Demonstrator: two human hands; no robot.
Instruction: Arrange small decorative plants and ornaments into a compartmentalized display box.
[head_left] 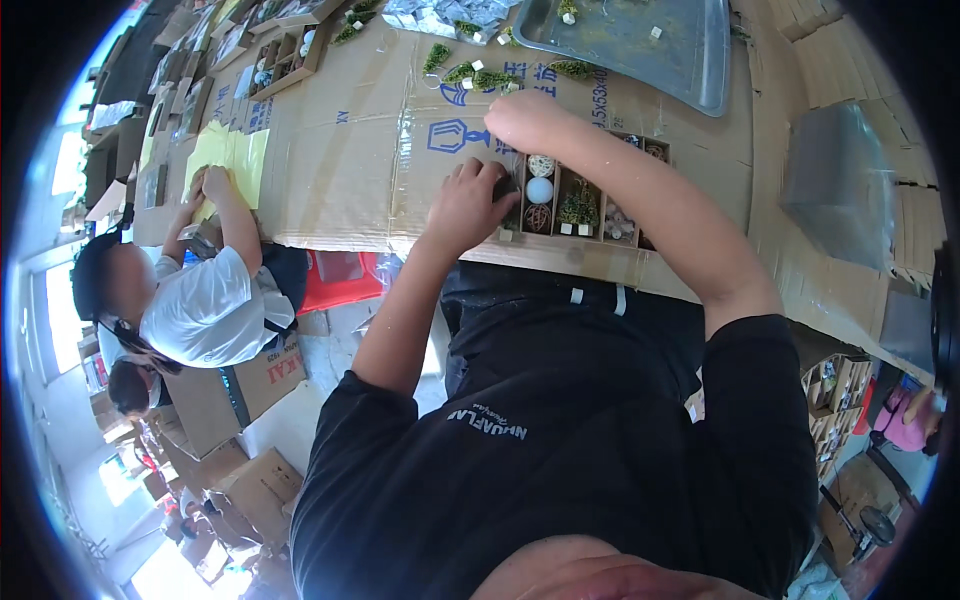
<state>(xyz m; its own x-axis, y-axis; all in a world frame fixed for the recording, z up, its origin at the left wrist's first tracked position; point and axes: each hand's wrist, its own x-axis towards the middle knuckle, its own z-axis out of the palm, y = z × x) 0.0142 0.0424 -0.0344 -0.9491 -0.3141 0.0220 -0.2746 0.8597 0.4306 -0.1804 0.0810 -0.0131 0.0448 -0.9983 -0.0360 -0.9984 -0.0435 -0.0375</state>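
In front of me on the cardboard-covered table is a shallow wooden box (565,237) divided into compartments. One compartment holds a cream woven ball (541,166), a pale blue-white ball (540,190) and a brown twig ball (538,218). Beside them lies a clump of green moss (579,202) with small white cubes. My left hand (466,208) is at the box's left end, its fingers and thumb closed around something dark. My right hand (530,122) hangs over the box's far left corner, curled, its fingertips hidden.
Several green moss sprigs with white cubes (480,77) lie beyond my hands. A metal tray (640,50) and clear plastic bags (450,15) are at the back. Another filled box (290,62) stands far left. A co-worker (205,300) handles yellow paper (245,165) at left.
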